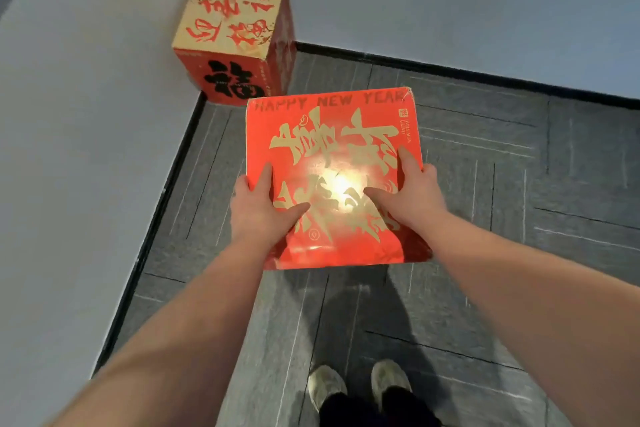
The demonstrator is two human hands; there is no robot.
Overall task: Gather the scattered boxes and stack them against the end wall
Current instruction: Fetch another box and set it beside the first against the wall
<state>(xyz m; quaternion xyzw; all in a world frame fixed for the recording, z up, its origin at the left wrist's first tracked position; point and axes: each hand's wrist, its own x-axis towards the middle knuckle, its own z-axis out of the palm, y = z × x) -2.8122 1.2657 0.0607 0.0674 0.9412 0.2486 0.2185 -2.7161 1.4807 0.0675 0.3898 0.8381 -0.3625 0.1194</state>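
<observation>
I hold a red box (332, 135) with gold characters and "HAPPY NEW YEAR" on top, out in front of me above the floor. My left hand (258, 208) grips its near left edge, thumb lying on the top face. My right hand (408, 194) grips its near right edge, fingers spread over the top. A second box (232, 35), gold on top with red sides and a black character, stands in the corner where the left wall meets the end wall (450, 3). The held box is apart from it, nearer to me and to the right.
Grey carpet tiles (502, 218) cover the floor, bordered by a black skirting strip (485, 80) along both walls. The left wall (69, 114) runs close beside my left arm. My two shoes (360, 388) show at the bottom.
</observation>
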